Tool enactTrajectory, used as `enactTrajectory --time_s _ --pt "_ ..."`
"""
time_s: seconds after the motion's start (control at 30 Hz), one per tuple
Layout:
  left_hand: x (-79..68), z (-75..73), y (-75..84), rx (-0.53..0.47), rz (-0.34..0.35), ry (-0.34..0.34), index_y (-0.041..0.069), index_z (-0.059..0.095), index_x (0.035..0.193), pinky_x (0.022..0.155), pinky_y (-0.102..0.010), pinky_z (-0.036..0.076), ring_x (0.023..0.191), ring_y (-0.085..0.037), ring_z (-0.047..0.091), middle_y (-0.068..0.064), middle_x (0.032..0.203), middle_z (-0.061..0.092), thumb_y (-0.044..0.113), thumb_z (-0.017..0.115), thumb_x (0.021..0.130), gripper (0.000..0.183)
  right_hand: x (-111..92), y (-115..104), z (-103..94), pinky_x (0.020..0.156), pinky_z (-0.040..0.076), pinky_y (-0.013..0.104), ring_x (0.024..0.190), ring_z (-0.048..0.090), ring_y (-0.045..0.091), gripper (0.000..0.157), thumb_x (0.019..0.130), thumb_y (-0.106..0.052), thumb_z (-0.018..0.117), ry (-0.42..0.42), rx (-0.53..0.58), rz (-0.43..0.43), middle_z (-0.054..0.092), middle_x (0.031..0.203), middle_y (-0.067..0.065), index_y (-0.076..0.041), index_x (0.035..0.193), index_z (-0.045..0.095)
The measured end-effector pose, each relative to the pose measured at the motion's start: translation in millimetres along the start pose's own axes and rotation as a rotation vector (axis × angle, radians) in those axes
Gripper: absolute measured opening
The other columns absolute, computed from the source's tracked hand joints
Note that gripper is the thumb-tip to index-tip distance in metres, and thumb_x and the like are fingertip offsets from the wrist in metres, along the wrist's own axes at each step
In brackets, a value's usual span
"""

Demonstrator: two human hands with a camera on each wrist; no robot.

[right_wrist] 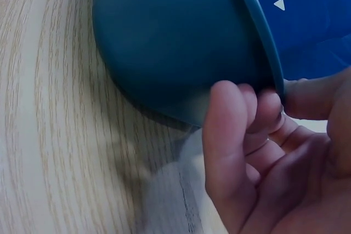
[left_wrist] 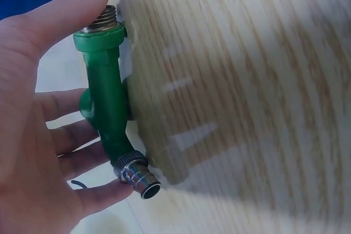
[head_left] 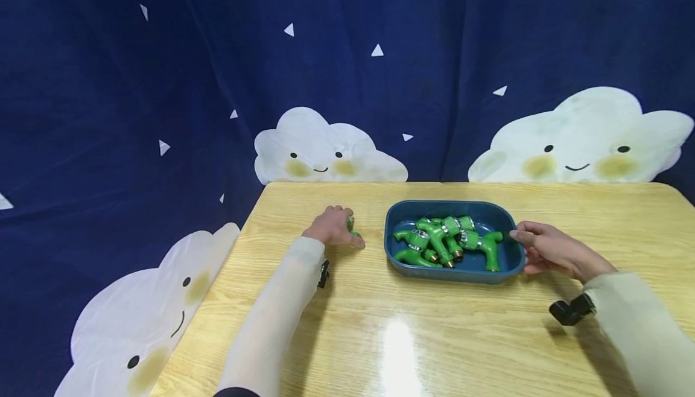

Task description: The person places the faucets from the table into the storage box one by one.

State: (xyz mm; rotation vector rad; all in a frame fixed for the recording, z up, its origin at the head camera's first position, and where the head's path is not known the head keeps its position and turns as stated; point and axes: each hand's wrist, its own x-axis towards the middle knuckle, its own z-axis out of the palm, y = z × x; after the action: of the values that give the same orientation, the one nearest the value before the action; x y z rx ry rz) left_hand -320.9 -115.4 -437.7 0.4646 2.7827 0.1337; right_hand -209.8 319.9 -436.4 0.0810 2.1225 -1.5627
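In the left wrist view, a green garden tap with a brass thread at one end and a metal hose nozzle at the other is at the wooden tabletop. My left hand holds it, thumb at the threaded end and fingers along its far side; from the head view the hand mostly hides it. To the right stands a dark blue plastic bin with several green taps lying jumbled inside. My right hand pinches the bin's right end, thumb at the rim and fingers against the outer wall.
The light wooden table reaches back to a dark blue curtain printed with clouds and white triangles. Black wrist cameras sit under both sleeves.
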Motion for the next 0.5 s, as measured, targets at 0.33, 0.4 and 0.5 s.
enactTrajectory --time_s 0.33,0.4,0.5 --pt "-4.0 -15.1 9.5 -0.036 0.046 0.163 0.014 0.046 0.147 0.098 -0.046 0.050 0.122 -0.029 0.050 -0.011 0.134 0.055 0.059 0.074 0.077 0.087 2 3 -2.3 0.060 0.058 0.028 0.059 0.058 0.007 0.025 0.107 -0.032 0.041 0.004 -0.012 0.006 0.051 0.071 -0.005 -0.014 0.091 0.046" --pt "-5.1 -20.0 12.8 -0.034 0.063 0.201 0.014 0.047 0.146 0.096 -0.045 0.050 0.120 -0.028 0.050 -0.010 0.135 0.055 0.058 0.074 0.077 0.086 3 3 -2.6 0.060 0.058 0.028 0.060 0.058 0.007 0.025 0.107 -0.032 0.041 0.005 -0.014 0.007 0.051 0.071 -0.005 -0.014 0.090 0.046" --pt "-7.7 -26.5 18.8 -0.047 0.088 0.244 0.015 0.046 0.146 0.093 -0.044 0.050 0.118 -0.027 0.050 -0.008 0.136 0.055 0.057 0.074 0.077 0.086 4 2 -2.0 0.060 0.058 0.028 0.060 0.058 0.007 0.026 0.107 -0.033 0.041 0.004 -0.018 0.006 0.051 0.071 -0.006 -0.014 0.090 0.046"
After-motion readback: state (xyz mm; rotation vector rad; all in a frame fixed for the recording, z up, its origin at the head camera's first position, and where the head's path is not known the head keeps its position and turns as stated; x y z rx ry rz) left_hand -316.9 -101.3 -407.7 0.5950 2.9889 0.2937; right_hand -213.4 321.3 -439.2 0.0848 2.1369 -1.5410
